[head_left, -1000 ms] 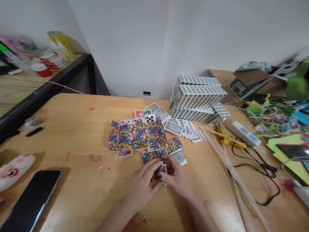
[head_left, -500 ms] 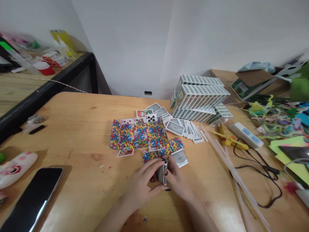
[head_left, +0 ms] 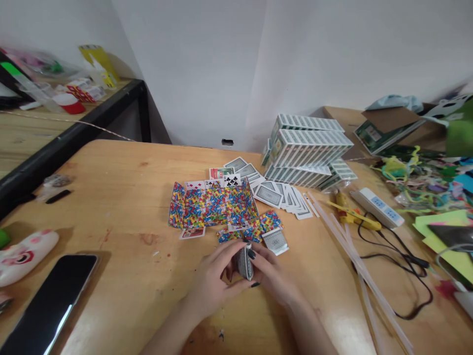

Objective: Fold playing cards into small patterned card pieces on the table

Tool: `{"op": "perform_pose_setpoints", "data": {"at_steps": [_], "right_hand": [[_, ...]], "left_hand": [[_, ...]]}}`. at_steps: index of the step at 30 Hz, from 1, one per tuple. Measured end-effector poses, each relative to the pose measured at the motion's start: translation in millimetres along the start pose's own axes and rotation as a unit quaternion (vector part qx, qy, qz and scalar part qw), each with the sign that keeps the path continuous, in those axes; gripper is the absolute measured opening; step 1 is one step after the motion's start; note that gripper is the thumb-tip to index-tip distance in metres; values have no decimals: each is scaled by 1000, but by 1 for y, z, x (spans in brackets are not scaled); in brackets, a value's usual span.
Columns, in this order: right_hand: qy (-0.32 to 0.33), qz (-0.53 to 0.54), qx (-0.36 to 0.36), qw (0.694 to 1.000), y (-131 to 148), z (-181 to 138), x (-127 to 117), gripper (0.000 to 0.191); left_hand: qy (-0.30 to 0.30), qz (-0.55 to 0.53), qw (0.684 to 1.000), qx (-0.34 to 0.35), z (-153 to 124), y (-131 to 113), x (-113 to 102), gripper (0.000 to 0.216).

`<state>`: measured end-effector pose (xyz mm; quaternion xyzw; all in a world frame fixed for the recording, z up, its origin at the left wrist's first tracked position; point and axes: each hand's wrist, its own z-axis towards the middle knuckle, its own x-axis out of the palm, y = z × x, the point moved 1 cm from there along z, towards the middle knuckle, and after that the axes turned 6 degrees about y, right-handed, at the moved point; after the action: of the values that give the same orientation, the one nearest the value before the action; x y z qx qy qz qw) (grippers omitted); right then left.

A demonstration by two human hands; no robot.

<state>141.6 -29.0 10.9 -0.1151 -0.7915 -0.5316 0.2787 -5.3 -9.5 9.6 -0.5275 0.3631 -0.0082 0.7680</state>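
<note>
My left hand (head_left: pixel 216 278) and my right hand (head_left: pixel 273 276) meet low in the middle of the wooden table (head_left: pixel 121 187). Together they pinch a small folded playing card (head_left: pixel 244 262) that stands upright between the fingers, its green patterned back showing. Just beyond the hands lies a colourful patterned card construction (head_left: pixel 212 207) with face-up cards along its far edge, and smaller patterned pieces (head_left: pixel 269 221) beside it. A single card (head_left: pixel 275 241) rests to the right of my fingers.
Stacked green-and-white card boxes (head_left: pixel 308 150) and fanned loose cards (head_left: pixel 281 195) sit at the back. Clear glue sticks (head_left: pixel 354 261), a yellow glue gun (head_left: pixel 351 213), a power strip (head_left: pixel 375 206) and black cable lie right. A phone (head_left: pixel 48 305) and a pink mask (head_left: pixel 25 249) lie left.
The card between my hands has turned from edge-on to showing more of its back. My fingers have shifted slightly around it. The view has crept a little to the left.
</note>
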Motion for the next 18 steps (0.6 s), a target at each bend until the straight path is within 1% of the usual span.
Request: {"op": "perform_pose_setpoints", "data": {"at_steps": [6,12,18], "right_hand": [[-23,24,-24,999,-3,3,0,29],[-34,45,-27,998,-5,4,4,25],[-48,17,-57,997,-9,7,5,22]], "left_hand": [[15,-25,999,-36,0,4,2,58],[11,7,999,-31,-2,5,2,57],[-7,-1,1000,-25,-3,5,3,57]]}}
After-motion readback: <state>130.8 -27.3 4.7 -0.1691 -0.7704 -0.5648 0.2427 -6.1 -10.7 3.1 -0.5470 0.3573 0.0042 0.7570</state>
